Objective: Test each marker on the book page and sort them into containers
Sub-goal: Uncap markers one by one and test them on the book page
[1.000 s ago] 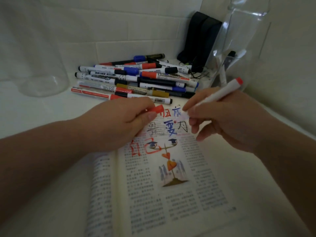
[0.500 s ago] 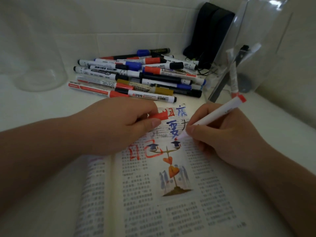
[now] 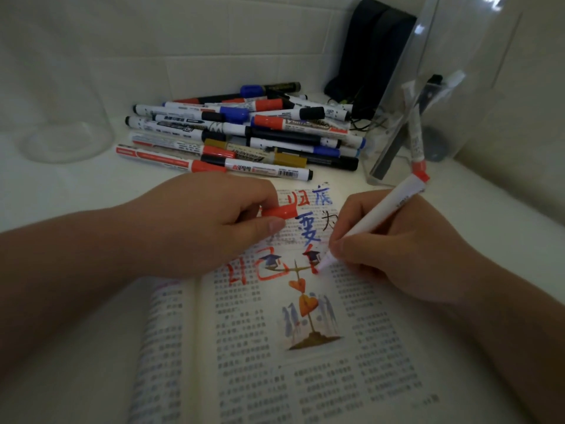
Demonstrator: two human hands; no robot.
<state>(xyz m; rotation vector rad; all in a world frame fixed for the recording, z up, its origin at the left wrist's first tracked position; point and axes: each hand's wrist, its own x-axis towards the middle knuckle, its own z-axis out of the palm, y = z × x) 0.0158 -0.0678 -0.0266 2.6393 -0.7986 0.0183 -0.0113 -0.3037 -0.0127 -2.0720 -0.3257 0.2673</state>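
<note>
The right hand (image 3: 397,249), fingers curled round a marker (image 3: 382,215), presses its tip to the book page (image 3: 275,377), barrel slanting up-right; the left hand (image 3: 195,228) pinches the cap (image 3: 279,212) over the page.

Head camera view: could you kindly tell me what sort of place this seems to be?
Probably a home desk or counter corner: a white tiled wall behind, an open book, and a pile of markers beside a clear container.

Dim, flat light, glare high on the clear container (image 3: 464,50), soft blur and bending toward the edges
</note>
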